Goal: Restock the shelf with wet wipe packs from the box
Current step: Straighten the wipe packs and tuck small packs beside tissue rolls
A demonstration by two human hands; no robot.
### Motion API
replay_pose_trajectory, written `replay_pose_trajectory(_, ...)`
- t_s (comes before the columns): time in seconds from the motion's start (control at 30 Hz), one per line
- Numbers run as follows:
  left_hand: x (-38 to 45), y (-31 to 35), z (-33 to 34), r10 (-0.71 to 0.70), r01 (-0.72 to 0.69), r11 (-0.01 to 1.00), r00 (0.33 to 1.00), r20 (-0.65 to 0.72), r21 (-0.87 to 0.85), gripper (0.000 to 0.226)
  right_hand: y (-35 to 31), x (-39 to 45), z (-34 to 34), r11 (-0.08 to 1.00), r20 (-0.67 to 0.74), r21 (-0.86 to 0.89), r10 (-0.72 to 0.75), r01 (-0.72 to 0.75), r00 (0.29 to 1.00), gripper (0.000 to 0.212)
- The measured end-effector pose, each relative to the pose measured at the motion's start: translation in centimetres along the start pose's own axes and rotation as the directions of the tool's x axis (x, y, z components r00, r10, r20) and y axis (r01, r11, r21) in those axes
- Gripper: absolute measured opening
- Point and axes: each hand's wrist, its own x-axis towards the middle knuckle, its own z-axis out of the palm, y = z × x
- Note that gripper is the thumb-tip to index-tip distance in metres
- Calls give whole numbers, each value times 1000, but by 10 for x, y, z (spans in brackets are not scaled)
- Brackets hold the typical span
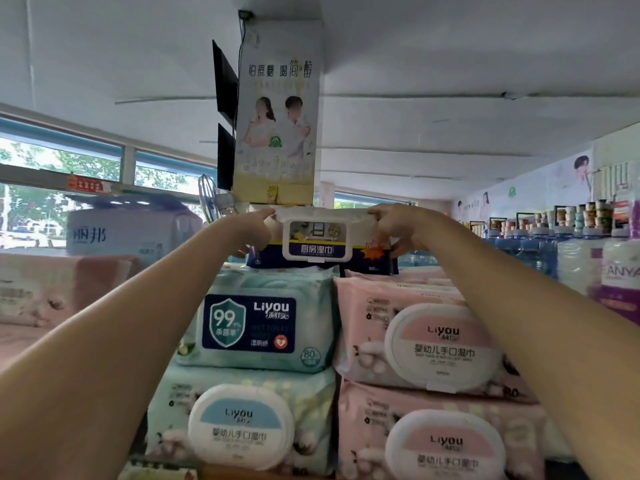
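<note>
Shelf: teal packs (256, 327) and pink packs (426, 344) stacked across the lower frame.
Room: poster pillar (277, 133) centre, windows (62, 164) left.
Hands: left hand (254, 225) and right hand (394, 223) both grip the navy wet wipe pack (320, 237), mid-frame atop the stacks, arms outstretched.

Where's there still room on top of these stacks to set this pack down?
Both the left hand and right hand hold the navy kitchen-wipe pack over the teal stack. The top of the pink stack shows bare between that pack and the right forearm. Lower tiers are packed tight, with no gaps for a hand.
</note>
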Motion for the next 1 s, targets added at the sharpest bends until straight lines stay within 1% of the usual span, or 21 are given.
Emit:
replay_pose_trajectory(0.07,-15,3,3,77,-75,996,996,-44,55,72,3,-11,1,1000,-13,-14,-7,7,1000,69)
replay_pose_trajectory(0.13,-31,8,5,177,-168,976,982,-57,134,67,1,-25,1,991,-91,-114,-81,70,993,59)
replay_pose_trajectory(0.2,-49,12,5,248,-242,954,969,-10,179,64,-3,-45,1,967,-191,-198,-198,160,961,49)
replay_pose_trajectory(0.23,-60,14,5,264,-264,947,964,25,184,60,-5,-55,1,956,-211,-224,-237,189,948,46)
replay_pose_trajectory(0.3,-86,17,8,302,-312,930,950,79,195,48,-6,-80,4,915,-187,-309,-326,259,927,39)
replay_pose_trajectory(0.37,-108,20,17,351,-361,910,932,88,203,37,-4,-106,8,858,-118,-402,-396,321,911,33)
replay_pose_trajectory(0.43,-127,24,28,393,-404,886,915,93,226,33,1,-130,11,816,-51,-446,-432,367,900,28)
replay_pose_trajectory(0.47,-133,26,33,401,-412,873,911,97,261,33,4,-140,13,810,-13,-449,-428,377,904,29)
replay_pose_trajectory(0.53,-140,27,44,396,-394,836,915,78,381,34,10,-156,20,794,51,-483,-397,370,917,35)
replay_pose_trajectory(0.57,-143,27,49,392,-374,816,918,53,441,33,13,-161,25,774,62,-521,-387,361,920,40)
replay_pose_trajectory(0.63,-149,27,58,400,-337,793,917,-16,508,31,17,-166,35,738,41,-578,-400,348,916,45)
replay_pose_trajectory(0.7,-155,28,65,418,-325,808,904,-88,492,29,21,-169,41,734,7,-590,-412,336,911,49)
replay_pose_trajectory(0.77,-160,31,67,421,-322,839,895,-148,439,35,27,-174,36,726,-50,-612,-432,314,901,52)
replay_pose_trajectory(0.83,-167,39,69,444,-331,842,874,-197,426,42,35,-183,17,732,-125,-617,-455,290,882,49)
replay_pose_trajectory(0.9,-176,52,74,484,-368,829,849,-213,421,41,46,-194,-10,751,-168,-603,-451,271,877,40)
replay_pose_trajectory(1.0,-188,81,93,548,-452,801,817,-178,393,34,75,-207,-56,772,-220,-608,-391,188,894,29)
